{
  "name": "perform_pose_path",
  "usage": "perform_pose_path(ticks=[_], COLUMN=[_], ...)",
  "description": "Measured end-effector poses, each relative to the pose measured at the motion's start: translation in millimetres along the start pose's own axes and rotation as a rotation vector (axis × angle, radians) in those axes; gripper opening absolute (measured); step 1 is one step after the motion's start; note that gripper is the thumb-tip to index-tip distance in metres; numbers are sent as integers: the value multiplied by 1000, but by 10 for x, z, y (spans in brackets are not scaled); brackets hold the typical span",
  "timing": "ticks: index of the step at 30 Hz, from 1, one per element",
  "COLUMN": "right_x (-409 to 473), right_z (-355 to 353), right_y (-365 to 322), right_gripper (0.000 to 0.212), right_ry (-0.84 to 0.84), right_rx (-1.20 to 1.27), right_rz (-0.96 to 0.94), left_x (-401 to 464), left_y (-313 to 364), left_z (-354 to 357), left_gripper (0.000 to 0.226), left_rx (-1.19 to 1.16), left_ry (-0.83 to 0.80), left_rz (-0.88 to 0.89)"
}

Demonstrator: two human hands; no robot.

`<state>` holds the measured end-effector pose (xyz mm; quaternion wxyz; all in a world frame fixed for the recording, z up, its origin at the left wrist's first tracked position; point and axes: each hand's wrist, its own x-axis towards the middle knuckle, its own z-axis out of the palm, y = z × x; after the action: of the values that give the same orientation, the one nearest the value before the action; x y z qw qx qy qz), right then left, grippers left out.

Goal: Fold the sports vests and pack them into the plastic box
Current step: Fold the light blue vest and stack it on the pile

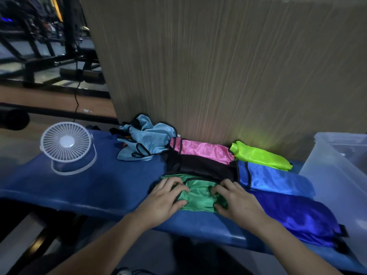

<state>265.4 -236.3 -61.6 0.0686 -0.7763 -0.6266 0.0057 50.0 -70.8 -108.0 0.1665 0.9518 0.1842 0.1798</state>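
Observation:
A green vest [198, 195] lies folded small on the blue table [89, 187] near its front edge. My left hand [164, 199] grips its left end and my right hand [236, 201] grips its right end, fingers curled into the cloth. Behind it lie folded vests: black [200, 167], pink [204, 151], lime [262, 155], light blue [276, 179] and dark blue [297, 215]. A crumpled pale blue vest [145, 141] sits at the back left. The clear plastic box [337, 171] stands at the right.
A small white desk fan [67, 145] stands on the table's left part. A tall wood-grain panel [218, 66] rises right behind the vests. Dark metal frames and a cable fill the far left background.

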Motion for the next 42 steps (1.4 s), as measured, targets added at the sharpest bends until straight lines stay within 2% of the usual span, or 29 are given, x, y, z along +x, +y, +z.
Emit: perform_pose_path(ticks=[4, 8, 12, 14, 17, 19, 28, 30, 34, 37, 42], right_x=[36, 153, 449, 666, 1035, 1288, 2034, 2096, 2158, 2113, 1968], right_z=[-149, -355, -475, -475, -423, -366, -12, 29, 36, -3, -194], right_y=[-17, -219, -666, -907, -1219, -1400, -1913, -1959, -2015, -2036, -2047], right_gripper=[32, 26, 33, 39, 48, 51, 80, 74, 35, 23, 16], right_ry=[-69, 81, 173, 164, 143, 140, 122, 116, 134, 175, 289], right_rx=[20, -43, 1, 38, 90, 114, 75, 57, 9, 72, 186], right_rz=[-4, 2, -91, -138, -166, -177, -147, -120, -115, -128, -193], left_x=[-32, -70, -90, -84, -50, -17, 70, 68, 33, 10, 13], left_y=[12, -76, -409, -577, -747, -836, -1097, -1105, -1134, -1097, -972], left_z=[-214, -535, -829, -913, -947, -930, -917, -908, -884, -881, -1066], left_gripper=[37, 36, 32, 45, 64, 71, 77, 75, 75, 74, 56], left_rx=[-173, -188, -13, 46, -4, -28, -46, -22, -27, -42, -135], left_ry=[4, 130, 410, 480, 496, 495, 502, 505, 483, 473, 701], left_rz=[-4, -46, -280, -423, -556, -581, -648, -653, -667, -677, -617])
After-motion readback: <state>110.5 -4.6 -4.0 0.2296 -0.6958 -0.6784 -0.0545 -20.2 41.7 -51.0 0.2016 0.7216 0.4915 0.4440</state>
